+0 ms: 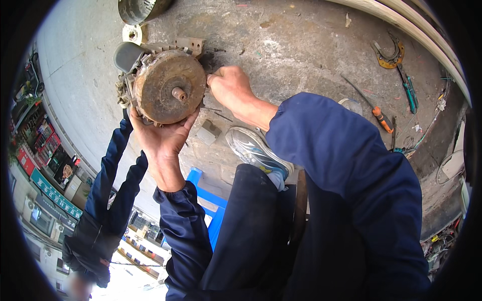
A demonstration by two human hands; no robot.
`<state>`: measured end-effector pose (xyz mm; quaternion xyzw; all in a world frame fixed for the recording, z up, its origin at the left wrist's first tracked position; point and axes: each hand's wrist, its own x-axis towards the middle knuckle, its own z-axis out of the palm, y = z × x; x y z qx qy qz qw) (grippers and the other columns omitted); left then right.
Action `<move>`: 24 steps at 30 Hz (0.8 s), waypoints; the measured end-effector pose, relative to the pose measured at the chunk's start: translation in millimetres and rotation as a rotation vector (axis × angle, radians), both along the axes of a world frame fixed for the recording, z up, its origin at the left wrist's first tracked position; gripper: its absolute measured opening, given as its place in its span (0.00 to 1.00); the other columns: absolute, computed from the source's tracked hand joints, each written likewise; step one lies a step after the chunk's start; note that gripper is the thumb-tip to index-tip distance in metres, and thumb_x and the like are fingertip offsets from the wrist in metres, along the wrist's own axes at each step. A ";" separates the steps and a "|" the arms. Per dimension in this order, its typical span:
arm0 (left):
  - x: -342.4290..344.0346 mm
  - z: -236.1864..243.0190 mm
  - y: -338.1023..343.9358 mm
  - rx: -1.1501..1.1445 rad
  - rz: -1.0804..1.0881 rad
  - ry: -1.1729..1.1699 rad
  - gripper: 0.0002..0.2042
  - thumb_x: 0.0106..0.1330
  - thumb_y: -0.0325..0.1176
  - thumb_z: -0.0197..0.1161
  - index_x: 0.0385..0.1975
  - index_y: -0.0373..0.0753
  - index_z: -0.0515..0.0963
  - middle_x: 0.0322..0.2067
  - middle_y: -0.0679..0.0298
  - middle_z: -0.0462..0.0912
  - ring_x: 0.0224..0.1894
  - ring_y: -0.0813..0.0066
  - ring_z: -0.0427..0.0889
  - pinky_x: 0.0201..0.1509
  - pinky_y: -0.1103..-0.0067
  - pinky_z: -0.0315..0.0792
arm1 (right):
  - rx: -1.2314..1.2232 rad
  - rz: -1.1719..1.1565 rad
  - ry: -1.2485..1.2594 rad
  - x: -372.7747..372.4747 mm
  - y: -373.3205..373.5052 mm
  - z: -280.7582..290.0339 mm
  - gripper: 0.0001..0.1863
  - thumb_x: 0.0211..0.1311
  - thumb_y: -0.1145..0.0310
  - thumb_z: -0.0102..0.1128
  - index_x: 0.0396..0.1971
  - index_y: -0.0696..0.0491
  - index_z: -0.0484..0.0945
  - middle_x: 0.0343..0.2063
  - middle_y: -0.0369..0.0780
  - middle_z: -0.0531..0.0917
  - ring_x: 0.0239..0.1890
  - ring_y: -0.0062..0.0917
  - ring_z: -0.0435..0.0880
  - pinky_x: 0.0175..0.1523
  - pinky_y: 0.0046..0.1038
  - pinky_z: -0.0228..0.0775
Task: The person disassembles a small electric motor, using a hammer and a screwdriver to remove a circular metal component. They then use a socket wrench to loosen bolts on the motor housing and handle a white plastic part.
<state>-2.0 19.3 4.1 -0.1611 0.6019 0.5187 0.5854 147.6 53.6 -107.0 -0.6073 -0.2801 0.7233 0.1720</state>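
Note:
A rusty round metal disc (160,95) with a stubby central shaft is part of a grimy machine assembly, with a dark rounded housing (125,56) and a perforated bracket (195,46) behind it. My left hand (160,135) grips the lower rim of the assembly from below, fingers spread around it. My right hand (231,88) is closed at the right edge of the disc, thumb and forefinger pinched there; what they hold is too small to make out. Thin rods lie on the concrete just below the disc, beside a small grey block (208,131).
A yellow puller-like tool (391,60), teal-handled pliers (409,95) and an orange-handled screwdriver (381,119) lie at the right. A metal drum (143,10) and white spool (132,33) sit at the top. My shoe (251,148), a blue stool (208,195) and another person (95,226) are below.

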 end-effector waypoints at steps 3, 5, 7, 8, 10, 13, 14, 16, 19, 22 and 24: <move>1.6 1.6 1.8 0.010 -0.031 0.002 0.44 0.72 0.69 0.46 0.81 0.46 0.52 0.79 0.45 0.49 0.80 0.38 0.51 0.78 0.37 0.52 | -0.079 -0.058 0.078 -2.6 -3.8 -6.8 0.16 0.65 0.63 0.62 0.30 0.64 0.84 0.34 0.58 0.87 0.43 0.56 0.87 0.49 0.48 0.78; 2.7 2.3 1.5 0.009 -0.019 -0.005 0.44 0.72 0.69 0.46 0.81 0.46 0.51 0.79 0.45 0.49 0.80 0.38 0.51 0.78 0.37 0.52 | 0.139 0.050 -0.041 3.2 -9.0 -6.6 0.15 0.68 0.64 0.63 0.34 0.63 0.84 0.32 0.56 0.88 0.39 0.50 0.89 0.46 0.44 0.78; 2.6 2.9 0.9 0.017 -0.011 -0.008 0.44 0.72 0.69 0.45 0.81 0.46 0.51 0.79 0.44 0.48 0.80 0.37 0.51 0.78 0.37 0.52 | 0.305 0.096 -0.085 7.3 -12.1 -7.4 0.14 0.69 0.64 0.65 0.36 0.63 0.84 0.31 0.55 0.88 0.38 0.47 0.90 0.44 0.43 0.78; 2.6 2.9 0.3 0.023 -0.011 -0.010 0.44 0.72 0.69 0.45 0.81 0.46 0.50 0.79 0.44 0.48 0.80 0.37 0.51 0.78 0.37 0.52 | 0.361 0.087 -0.071 8.4 -13.4 -8.2 0.14 0.69 0.64 0.65 0.36 0.63 0.83 0.31 0.55 0.87 0.38 0.49 0.89 0.44 0.44 0.78; 3.3 3.3 0.4 0.025 -0.005 -0.011 0.44 0.73 0.69 0.45 0.81 0.46 0.50 0.79 0.45 0.48 0.80 0.37 0.51 0.79 0.38 0.52 | 0.459 0.101 -0.067 10.7 -11.9 -9.3 0.14 0.68 0.65 0.65 0.36 0.63 0.83 0.31 0.56 0.87 0.38 0.51 0.89 0.44 0.45 0.78; 3.8 4.0 -0.5 0.022 0.000 -0.005 0.43 0.74 0.69 0.44 0.81 0.46 0.50 0.79 0.46 0.49 0.80 0.38 0.52 0.79 0.38 0.53 | 0.527 0.165 -0.092 12.0 -7.1 -10.5 0.13 0.67 0.66 0.63 0.36 0.64 0.82 0.30 0.57 0.86 0.38 0.53 0.88 0.43 0.47 0.78; 2.5 2.7 -1.0 0.029 -0.010 -0.004 0.44 0.73 0.69 0.45 0.81 0.46 0.50 0.79 0.44 0.48 0.80 0.37 0.51 0.78 0.37 0.53 | 0.513 0.179 -0.099 11.7 -6.8 -9.6 0.12 0.67 0.67 0.63 0.36 0.64 0.82 0.30 0.58 0.85 0.37 0.54 0.88 0.43 0.47 0.78; 0.5 1.2 -2.2 0.039 -0.020 -0.007 0.45 0.72 0.70 0.45 0.81 0.46 0.50 0.79 0.43 0.47 0.79 0.36 0.51 0.77 0.36 0.53 | 0.472 0.180 -0.105 10.7 -6.3 -8.9 0.12 0.67 0.67 0.62 0.36 0.64 0.82 0.29 0.58 0.85 0.37 0.54 0.88 0.43 0.48 0.78; 1.0 0.7 -2.5 0.038 -0.023 -0.014 0.44 0.73 0.69 0.44 0.81 0.46 0.50 0.79 0.44 0.48 0.80 0.37 0.51 0.78 0.37 0.53 | 0.411 0.146 -0.101 7.4 -6.8 -12.0 0.13 0.66 0.67 0.61 0.34 0.64 0.82 0.29 0.59 0.84 0.36 0.54 0.87 0.44 0.48 0.77; 3.7 3.5 -0.2 0.028 -0.026 -0.014 0.43 0.75 0.69 0.42 0.81 0.47 0.50 0.80 0.47 0.48 0.80 0.38 0.51 0.79 0.39 0.52 | 0.408 0.138 -0.089 5.4 -6.2 -15.2 0.14 0.67 0.65 0.60 0.33 0.64 0.82 0.28 0.59 0.84 0.36 0.55 0.87 0.44 0.49 0.77; 3.7 3.9 -0.5 0.022 -0.017 -0.017 0.43 0.75 0.69 0.42 0.81 0.47 0.50 0.80 0.47 0.48 0.80 0.38 0.51 0.79 0.39 0.52 | 0.416 0.156 -0.067 8.1 -5.7 -14.2 0.15 0.67 0.65 0.60 0.33 0.64 0.82 0.28 0.60 0.84 0.37 0.55 0.87 0.45 0.49 0.77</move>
